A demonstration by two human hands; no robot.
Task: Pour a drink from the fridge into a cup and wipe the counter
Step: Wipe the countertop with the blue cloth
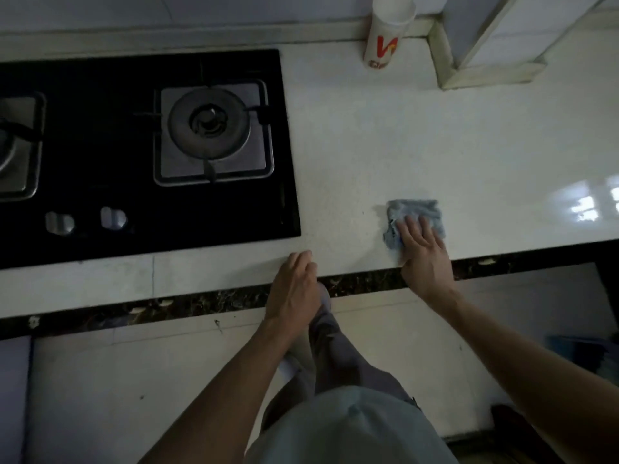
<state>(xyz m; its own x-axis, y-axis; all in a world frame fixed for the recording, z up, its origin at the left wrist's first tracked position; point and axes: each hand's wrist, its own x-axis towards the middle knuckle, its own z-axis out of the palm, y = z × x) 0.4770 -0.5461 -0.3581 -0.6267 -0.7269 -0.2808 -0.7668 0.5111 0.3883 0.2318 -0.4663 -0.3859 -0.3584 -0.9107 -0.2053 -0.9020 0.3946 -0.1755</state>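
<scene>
**Right hand flat on cloth, left hand resting at desk edge**

Right hand (422,244) lies palm-down w/ fingers spread flat on a blue-grey cloth (415,212), pressing it onto the white desk (435,145) near the front edge. Not gripping it, just laid on top; cloth sticks out beyond the fingertips and to the thumb side. Left hand (294,283) is empty, fingers loosely together and slightly curled, tips touching the desk at its front edge, well apart from the right hand. White paper cup (388,31) w/ red-orange print stands upright far beyond the right hand, at the back of the desk against the wall; can't tell what's inside. Black gas hob (100,212) sits beyond and left of the left hand, one burner (209,123) closest.
</scene>
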